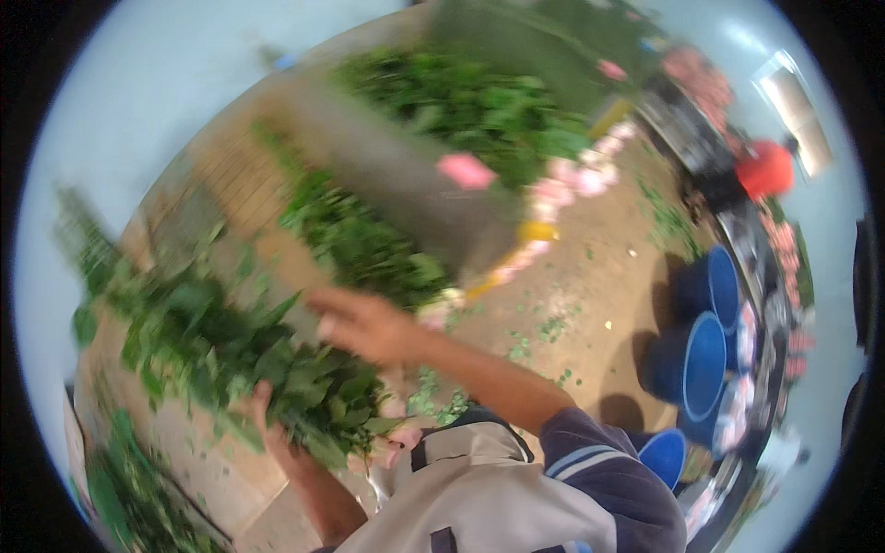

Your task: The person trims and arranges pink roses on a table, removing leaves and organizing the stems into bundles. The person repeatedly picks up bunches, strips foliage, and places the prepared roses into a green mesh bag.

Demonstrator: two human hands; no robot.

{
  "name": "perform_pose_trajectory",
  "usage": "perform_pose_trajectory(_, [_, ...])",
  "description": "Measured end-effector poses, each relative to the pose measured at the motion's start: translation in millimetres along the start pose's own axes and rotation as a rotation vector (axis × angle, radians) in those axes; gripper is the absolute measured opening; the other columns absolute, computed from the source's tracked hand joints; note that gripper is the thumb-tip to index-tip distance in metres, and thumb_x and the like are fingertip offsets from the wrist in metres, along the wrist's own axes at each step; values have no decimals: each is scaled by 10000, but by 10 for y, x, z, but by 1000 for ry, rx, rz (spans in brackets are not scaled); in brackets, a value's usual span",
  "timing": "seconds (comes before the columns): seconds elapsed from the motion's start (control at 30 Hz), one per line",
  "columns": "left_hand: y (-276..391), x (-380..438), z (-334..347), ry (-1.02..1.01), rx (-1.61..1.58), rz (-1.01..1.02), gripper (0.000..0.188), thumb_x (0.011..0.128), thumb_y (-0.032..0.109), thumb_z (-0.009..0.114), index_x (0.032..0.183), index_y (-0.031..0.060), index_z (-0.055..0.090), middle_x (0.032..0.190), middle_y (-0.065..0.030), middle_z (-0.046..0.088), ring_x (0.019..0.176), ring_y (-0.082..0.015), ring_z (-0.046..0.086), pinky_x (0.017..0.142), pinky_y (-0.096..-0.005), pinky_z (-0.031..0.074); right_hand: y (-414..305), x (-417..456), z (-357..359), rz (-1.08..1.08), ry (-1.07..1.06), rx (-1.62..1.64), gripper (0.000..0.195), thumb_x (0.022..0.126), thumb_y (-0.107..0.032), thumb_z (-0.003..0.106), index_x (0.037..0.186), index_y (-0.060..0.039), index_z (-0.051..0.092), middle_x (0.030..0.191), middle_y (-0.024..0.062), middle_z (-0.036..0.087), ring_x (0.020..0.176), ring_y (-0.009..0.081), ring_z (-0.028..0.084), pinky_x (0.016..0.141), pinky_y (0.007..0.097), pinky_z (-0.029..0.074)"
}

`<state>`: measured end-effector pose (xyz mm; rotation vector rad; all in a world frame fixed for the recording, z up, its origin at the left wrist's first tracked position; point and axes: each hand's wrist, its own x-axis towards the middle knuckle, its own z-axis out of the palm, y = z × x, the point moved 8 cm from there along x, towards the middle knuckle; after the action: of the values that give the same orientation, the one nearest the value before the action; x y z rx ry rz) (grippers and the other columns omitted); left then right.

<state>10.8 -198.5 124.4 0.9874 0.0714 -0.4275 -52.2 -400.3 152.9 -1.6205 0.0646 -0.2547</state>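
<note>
A leafy bunch of cut roses (pixel 297 387) lies across in front of me, its pink blooms (pixel 390 446) close to my apron and its stems and leaves reaching to the left. My left hand (pixel 261 408) is at the near side of the bunch, thumb up against the leaves; its other fingers are mostly hidden in the foliage, and it appears to hold the stems. My right hand (pixel 363 325) is over the far edge of the bunch, fingers stretched out and blurred, with nothing seen in it.
Beyond are a grey surface (pixel 415 173) with a pink item (pixel 467 171), and rows of leafy roses (pixel 470 104) with pale pink heads. Blue buckets (pixel 704 366) stand at the right. Fallen leaves (pixel 553 328) litter the floor. A person in red (pixel 764 169) is further off.
</note>
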Motion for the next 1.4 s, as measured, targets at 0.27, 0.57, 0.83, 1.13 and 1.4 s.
perform_pose_trajectory(0.27, [-1132,-1502,2187,-350,251,-13,663,822,73,681,1427,-29,429,1375,-166,529,1245,-280,525,1087,-418,419,-1563,-2283,-1403,-216,161,-651,1024,748,-326,818,1517,31,245,1475,301,369,1370,457,374,1144,503,320])
perform_pose_trajectory(0.57, [-3560,-2852,4820,-1241,284,-324,529,802,189,766,1277,56,574,1187,-58,613,1083,-196,569,944,-381,491,-1303,-4380,-3495,78,922,-839,970,764,-210,792,1517,43,236,1369,305,453,1231,463,476,1038,496,407])
perform_pose_trajectory(0.83, [-5150,-3035,5968,-1317,190,-704,493,791,148,824,1231,74,613,1134,-5,637,990,-112,606,854,-299,527,-639,-4919,-5104,306,1179,-766,894,703,-91,823,1457,5,352,1241,231,598,1118,371,613,938,429,498])
perform_pose_trajectory(1.13, [-5537,-2361,8205,-1567,139,-367,536,885,207,765,1327,6,537,1275,-75,598,1165,-174,558,1007,-356,462,-769,-4459,-7494,272,1143,-774,462,784,-79,740,1216,-41,580,1062,168,676,956,365,656,828,422,521])
perform_pose_trajectory(1.4, [-5618,-836,8614,-1060,528,-110,560,967,89,637,1462,10,389,1391,-117,522,1265,-210,528,1066,-349,431,-1337,-2909,-9685,68,831,-1040,399,787,-151,750,1148,-27,631,1069,177,676,996,371,624,904,449,495])
